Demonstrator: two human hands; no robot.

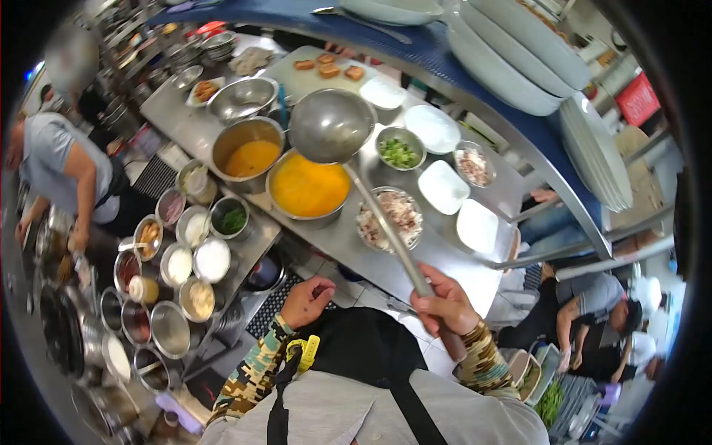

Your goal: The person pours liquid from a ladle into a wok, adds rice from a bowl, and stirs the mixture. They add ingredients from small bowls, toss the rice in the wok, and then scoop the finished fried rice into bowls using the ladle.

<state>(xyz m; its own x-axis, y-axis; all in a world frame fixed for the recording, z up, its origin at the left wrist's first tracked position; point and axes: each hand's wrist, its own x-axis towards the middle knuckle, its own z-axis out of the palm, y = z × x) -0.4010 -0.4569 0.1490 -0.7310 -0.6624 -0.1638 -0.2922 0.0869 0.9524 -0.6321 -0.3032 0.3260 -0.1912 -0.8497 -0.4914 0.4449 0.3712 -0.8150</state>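
Observation:
A large steel ladle [331, 126] is held by its long handle in my right hand [447, 302]. Its bowl hangs over the back edge of a steel bowl of yellow-orange liquid [308, 187]. My left hand [306, 301] is half curled in front of my apron, touching no container; its fingertips are bent in and nothing can be made out in them. Left of the yellow bowl sits a pot of orange liquid [252, 157]. A bowl of chopped meat [389, 219] lies partly under the ladle handle, with chopped greens [399, 149] behind it.
White dishes [443, 187] line the counter's right side. Several ingredient tubs [178, 265] fill the left station. Fried pieces [328, 71] lie on a board at the back. Plates stand on an overhead shelf [415, 52]. One person [67, 163] works left, others at right.

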